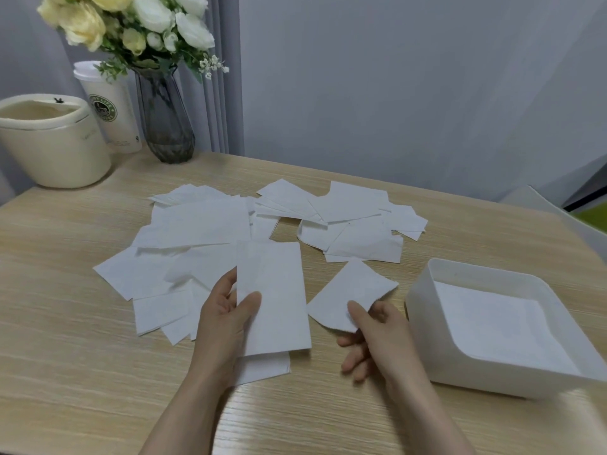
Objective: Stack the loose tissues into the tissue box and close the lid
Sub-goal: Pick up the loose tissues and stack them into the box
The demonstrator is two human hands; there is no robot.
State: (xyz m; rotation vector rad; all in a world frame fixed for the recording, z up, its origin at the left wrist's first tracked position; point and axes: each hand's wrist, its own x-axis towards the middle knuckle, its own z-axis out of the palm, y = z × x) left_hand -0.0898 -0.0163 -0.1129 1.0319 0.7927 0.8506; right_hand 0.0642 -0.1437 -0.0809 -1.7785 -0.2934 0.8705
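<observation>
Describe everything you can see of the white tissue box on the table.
The tissue box is a white, matte, plastic-looking tub with rounded corners. It stands upright on the wooden table at the right, open on top, no lid visible. Flat white tissues lie inside. Neither hand touches it; the right hand is just beside it.

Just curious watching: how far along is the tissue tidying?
Early. Some tissues already lie in the tissue box. The left hand holds a small stack, the right hand pinches one tissue. Many loose tissues remain on the table; no lid visible.

Matt paper tissues, matt white plastic box, wood-grain table, smoky glass vase.
</observation>
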